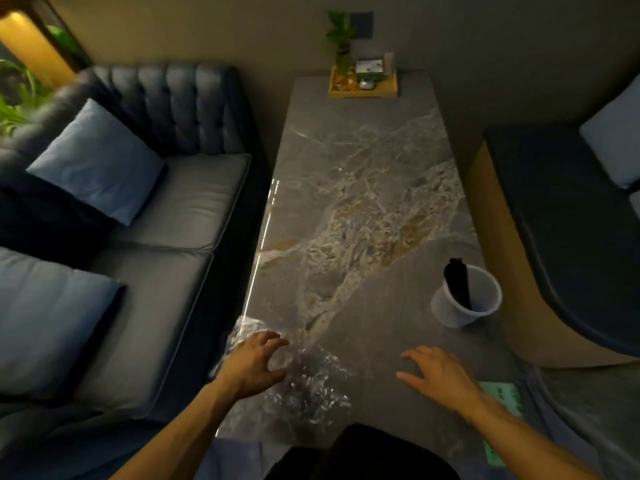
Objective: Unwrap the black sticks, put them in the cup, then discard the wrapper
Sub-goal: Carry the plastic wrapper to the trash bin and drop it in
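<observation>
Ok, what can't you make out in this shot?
Head view only:
- Sticks: lower ends hidden inside the cup; count unclear, they blur into one dark bundle.
- Wrapper: partly covered by the left hand; clear film, edges hard to trace.
- Green paper: behind the right hand and its forearm; print too blurred.
- Tray items: too small.

Table: my grey marble-look table (363, 188) runs lengthwise away from me, veined in gold.
Left: a dark tufted sofa (180, 188) carrying two blue cushions (98, 161).
Right: a curved bench seat (568, 237), one pale cushion (614, 140).
Far end: a wooden tray (363, 85) holding a small plant (341, 36), against the beige wall (207, 29).
Light: dim; warm glow at upper left.
</observation>
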`<state>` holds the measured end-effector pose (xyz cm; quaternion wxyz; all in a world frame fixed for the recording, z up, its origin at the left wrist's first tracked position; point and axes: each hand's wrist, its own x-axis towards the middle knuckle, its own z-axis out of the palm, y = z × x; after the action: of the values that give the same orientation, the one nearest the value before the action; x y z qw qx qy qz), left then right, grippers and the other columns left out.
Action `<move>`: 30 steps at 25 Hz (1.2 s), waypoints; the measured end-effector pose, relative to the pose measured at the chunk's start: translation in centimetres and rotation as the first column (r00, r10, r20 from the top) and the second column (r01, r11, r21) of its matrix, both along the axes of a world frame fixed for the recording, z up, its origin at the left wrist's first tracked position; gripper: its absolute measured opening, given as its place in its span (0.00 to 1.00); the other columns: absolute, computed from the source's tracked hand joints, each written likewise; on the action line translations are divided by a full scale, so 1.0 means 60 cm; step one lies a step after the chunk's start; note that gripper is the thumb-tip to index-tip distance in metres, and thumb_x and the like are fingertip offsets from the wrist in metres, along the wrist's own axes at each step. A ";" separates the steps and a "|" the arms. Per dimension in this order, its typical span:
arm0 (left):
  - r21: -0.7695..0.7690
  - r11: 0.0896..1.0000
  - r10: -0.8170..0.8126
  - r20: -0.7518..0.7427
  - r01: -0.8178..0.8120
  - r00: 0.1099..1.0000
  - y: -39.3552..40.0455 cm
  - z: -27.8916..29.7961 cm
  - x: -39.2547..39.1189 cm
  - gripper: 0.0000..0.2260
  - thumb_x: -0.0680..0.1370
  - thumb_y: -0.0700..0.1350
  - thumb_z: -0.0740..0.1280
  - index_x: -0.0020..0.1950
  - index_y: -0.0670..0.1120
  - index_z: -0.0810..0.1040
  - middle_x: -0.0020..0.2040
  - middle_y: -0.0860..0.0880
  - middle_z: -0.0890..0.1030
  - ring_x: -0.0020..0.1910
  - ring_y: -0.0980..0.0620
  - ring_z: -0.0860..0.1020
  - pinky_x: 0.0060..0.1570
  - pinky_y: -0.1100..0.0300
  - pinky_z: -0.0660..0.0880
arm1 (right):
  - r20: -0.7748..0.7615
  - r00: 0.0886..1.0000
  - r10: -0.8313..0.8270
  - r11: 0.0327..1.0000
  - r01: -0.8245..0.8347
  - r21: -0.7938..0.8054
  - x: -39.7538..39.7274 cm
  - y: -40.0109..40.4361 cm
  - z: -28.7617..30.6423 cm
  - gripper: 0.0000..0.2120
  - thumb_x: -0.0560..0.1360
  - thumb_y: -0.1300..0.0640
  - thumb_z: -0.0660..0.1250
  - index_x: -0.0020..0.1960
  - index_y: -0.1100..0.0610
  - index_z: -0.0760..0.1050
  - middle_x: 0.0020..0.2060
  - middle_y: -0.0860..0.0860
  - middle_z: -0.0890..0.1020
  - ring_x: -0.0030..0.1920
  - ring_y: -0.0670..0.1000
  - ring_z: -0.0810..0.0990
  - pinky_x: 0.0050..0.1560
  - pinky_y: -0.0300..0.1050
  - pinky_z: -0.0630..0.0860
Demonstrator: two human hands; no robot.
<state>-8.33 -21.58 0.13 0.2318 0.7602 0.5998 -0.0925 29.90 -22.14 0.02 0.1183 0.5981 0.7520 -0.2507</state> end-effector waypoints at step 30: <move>-0.091 0.973 -0.166 0.369 0.214 0.914 0.098 -0.018 0.025 0.07 0.74 0.53 0.71 0.47 0.51 0.83 0.48 0.52 0.82 0.52 0.50 0.75 0.54 0.52 0.73 | -0.422 0.494 -0.760 0.614 0.759 -0.216 -0.104 -0.123 0.021 0.07 0.70 0.55 0.75 0.37 0.46 0.79 0.35 0.44 0.83 0.38 0.44 0.80 0.41 0.40 0.75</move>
<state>-6.83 -15.72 -0.93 0.3761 0.8024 0.4632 -0.0130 23.67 -29.53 1.28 -0.1915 0.7858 0.4160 -0.4157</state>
